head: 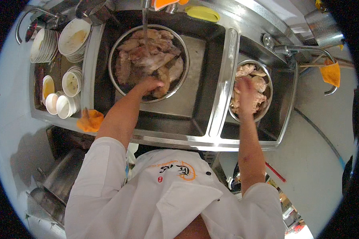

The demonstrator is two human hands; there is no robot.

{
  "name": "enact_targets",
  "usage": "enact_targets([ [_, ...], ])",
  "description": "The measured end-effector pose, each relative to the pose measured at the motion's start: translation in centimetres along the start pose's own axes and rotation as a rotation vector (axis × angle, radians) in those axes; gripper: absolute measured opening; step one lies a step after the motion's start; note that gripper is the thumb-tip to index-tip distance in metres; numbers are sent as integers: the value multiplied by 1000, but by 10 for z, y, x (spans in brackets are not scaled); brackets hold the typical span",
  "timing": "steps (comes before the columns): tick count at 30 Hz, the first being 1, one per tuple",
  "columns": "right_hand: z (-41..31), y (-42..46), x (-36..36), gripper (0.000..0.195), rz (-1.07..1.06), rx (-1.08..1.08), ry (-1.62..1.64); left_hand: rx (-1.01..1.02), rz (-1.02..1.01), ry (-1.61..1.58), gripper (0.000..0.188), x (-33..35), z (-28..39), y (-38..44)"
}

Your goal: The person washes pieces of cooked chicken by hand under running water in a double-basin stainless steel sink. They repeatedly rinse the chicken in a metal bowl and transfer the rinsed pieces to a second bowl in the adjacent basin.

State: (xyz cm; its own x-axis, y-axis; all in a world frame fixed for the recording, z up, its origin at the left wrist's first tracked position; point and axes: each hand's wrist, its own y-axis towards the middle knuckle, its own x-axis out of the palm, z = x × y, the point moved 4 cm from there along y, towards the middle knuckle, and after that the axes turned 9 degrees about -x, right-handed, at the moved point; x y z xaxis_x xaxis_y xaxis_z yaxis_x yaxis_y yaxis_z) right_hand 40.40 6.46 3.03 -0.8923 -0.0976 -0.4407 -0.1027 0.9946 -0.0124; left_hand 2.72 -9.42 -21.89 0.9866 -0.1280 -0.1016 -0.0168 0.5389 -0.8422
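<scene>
A large round steel bowl (185, 70) stands in the wide middle sink basin. Raw meat pieces (155, 55), apparently poultry, fill it, and water from the faucet (145, 19) runs onto them. My left hand (151, 85) reaches over the bowl's near rim and touches a piece at the front; its fingers are partly hidden. In the right basin sits a smaller steel bowl (270, 86) with paler raw poultry pieces (258, 83). My right hand (245, 89), blurred, is down among these pieces, so its grip is unclear.
Stacked white plates (73, 38) and small bowls (71, 83) fill the left basin. An orange cloth (90, 120) hangs over the front edge. A yellow-green lid-like object (202, 14) lies at the back. A metal divider (224, 83) separates the basins; a second faucet (314, 49) curves out at right.
</scene>
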Motion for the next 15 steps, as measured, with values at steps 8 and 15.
enact_targets([
  [8, -21, -59, 217, 49, -670, 284, 374, 136, -6, -86, 31, 33, 60, -105],
  [15, -50, -36, 267, 42, -447, 444, 735, 297, 401, -298, 24, -9, 99, -161],
])
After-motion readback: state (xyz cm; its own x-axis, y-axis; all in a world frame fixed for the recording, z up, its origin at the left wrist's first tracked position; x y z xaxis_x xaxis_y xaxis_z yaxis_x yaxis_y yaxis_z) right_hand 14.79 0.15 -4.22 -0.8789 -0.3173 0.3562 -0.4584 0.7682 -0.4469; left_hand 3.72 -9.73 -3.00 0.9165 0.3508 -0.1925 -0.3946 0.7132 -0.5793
